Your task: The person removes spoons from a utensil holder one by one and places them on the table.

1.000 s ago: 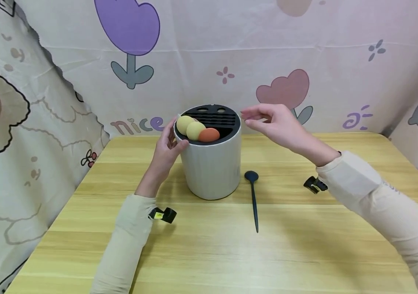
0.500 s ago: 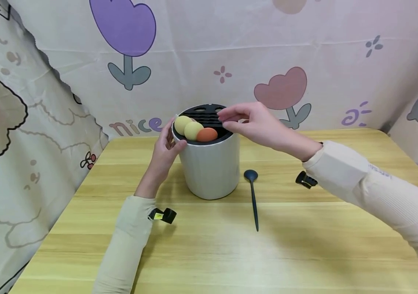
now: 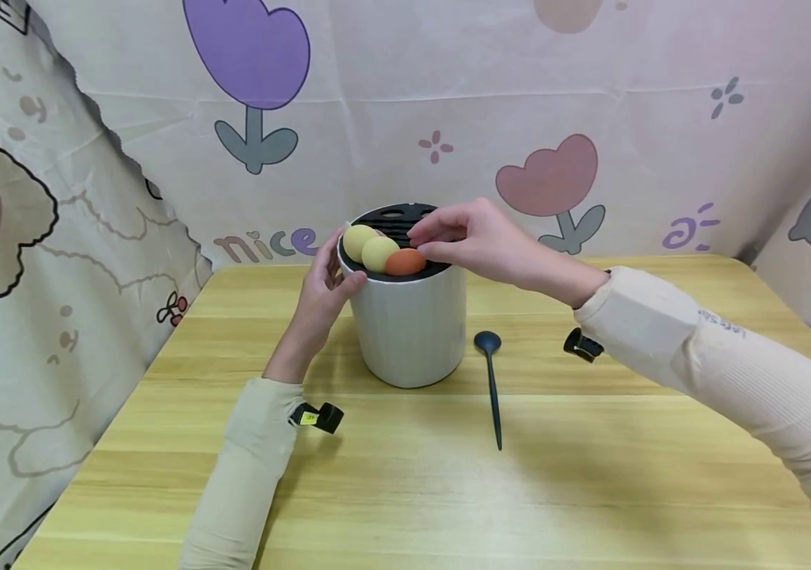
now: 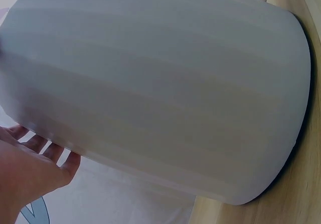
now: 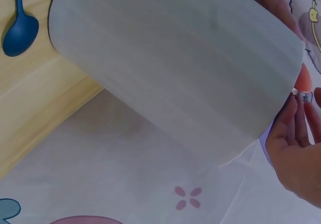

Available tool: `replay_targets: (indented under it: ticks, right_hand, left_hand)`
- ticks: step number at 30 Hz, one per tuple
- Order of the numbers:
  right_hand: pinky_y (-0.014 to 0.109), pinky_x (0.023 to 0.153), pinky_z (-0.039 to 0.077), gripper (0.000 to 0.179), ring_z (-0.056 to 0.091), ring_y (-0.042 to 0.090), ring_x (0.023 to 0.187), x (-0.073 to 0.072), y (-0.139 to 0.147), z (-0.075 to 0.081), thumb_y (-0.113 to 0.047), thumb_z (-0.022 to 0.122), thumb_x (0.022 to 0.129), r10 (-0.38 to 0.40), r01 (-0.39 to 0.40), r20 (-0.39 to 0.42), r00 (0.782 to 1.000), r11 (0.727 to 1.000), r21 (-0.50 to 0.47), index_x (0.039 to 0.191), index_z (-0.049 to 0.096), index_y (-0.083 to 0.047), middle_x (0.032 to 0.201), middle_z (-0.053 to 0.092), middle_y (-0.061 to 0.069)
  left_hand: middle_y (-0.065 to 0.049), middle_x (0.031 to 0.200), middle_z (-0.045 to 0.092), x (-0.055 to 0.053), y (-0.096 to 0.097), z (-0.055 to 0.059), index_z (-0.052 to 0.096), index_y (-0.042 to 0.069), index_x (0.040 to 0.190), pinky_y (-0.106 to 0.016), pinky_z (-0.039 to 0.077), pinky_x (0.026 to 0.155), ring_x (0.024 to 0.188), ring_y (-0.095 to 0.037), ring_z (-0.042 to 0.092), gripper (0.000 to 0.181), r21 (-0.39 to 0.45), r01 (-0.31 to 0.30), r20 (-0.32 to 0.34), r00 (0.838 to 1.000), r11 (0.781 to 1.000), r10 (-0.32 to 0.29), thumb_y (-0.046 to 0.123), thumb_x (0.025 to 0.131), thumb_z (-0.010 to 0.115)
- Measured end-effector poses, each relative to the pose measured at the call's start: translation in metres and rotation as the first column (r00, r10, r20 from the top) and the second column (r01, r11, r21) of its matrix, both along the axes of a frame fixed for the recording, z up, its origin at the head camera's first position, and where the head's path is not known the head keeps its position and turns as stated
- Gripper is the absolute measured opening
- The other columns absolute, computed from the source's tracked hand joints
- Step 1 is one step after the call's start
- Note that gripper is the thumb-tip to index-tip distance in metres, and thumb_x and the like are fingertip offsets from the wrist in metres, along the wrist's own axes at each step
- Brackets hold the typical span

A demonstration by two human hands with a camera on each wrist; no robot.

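White canister (image 3: 411, 336): one, upright on tabletop (image 3: 391, 491), slotted top (image 3: 398, 228) partly hidden
Yellow eggs (image 3: 379, 254): two, in its top
Orange egg (image 3: 404, 262): one, alongside
Left hand (image 3: 320, 293): gripping canister
Right hand (image 3: 487, 244): at orange egg; grasp unclear
Dark spoon (image 3: 493, 384): one

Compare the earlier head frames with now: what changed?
The right hand moved left, from beside the white bin to over its top; its fingers are now next to the orange egg. Whether they grip it can't be told; no release shows. Unchanged: the left hand holding the bin's rim, the yellow eggs and the spoon.
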State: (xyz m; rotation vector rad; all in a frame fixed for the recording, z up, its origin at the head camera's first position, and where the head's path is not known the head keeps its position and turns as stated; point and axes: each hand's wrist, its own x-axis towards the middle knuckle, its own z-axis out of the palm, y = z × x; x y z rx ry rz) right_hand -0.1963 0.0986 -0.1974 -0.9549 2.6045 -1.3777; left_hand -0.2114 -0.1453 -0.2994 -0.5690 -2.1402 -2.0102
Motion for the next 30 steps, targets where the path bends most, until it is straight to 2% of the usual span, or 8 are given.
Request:
replay_targets:
  ticks: [5,14,21,30]
  right_hand:
    - [0.033,0.087,0.05,0.023,0.066,0.016,0.097,0.0004,-0.0048,0.0016,-0.007,0.069,0.089,0.015,-0.015,-0.021,1.0,1.0,0.022,0.111,0.07,-0.001,0.104,0.071,0.007]
    - [0.031,0.083,0.053,0.024,0.067,0.018,0.092,-0.0022,-0.0081,-0.0014,-0.003,0.071,0.086,0.058,-0.058,0.003,0.998,0.998,0.03,0.11,0.07,0.001,0.098,0.072,0.009]
    - [0.03,0.082,0.054,0.023,0.067,0.019,0.089,-0.0027,-0.0088,-0.0037,0.002,0.071,0.084,0.086,-0.083,-0.039,0.996,0.994,0.067,0.108,0.071,0.002,0.097,0.071,0.009]
    - [0.031,0.079,0.053,0.02,0.066,0.017,0.086,-0.0016,-0.008,-0.0031,-0.001,0.071,0.086,0.099,-0.093,-0.081,0.992,0.992,0.081,0.106,0.071,0.001,0.095,0.071,0.007]
  left_hand:
    - [-0.009,0.154,0.028,-0.0009,-0.0003,0.0001,0.022,0.006,0.153,-0.039,0.021,0.115,0.141,-0.019,0.027,0.123,0.005,0.004,-0.002,1.0,1.0,-0.004,0.073,0.063,0.073]
    - [-0.009,0.153,0.03,-0.004,-0.0009,-0.0026,0.023,0.007,0.153,-0.04,0.02,0.115,0.14,-0.018,0.027,0.118,0.005,0.02,-0.016,1.0,1.0,-0.02,0.071,0.067,0.073]
    - [-0.009,0.154,0.03,-0.0002,0.0002,-0.0003,0.023,0.007,0.153,-0.041,0.02,0.115,0.141,-0.019,0.027,0.121,-0.002,0.008,-0.009,1.0,1.0,-0.008,0.074,0.065,0.072]
    - [-0.01,0.153,0.031,0.0011,0.0005,0.0001,0.023,0.006,0.152,-0.041,0.021,0.115,0.14,-0.02,0.029,0.122,0.004,0.015,-0.015,1.0,1.0,-0.015,0.073,0.064,0.073]
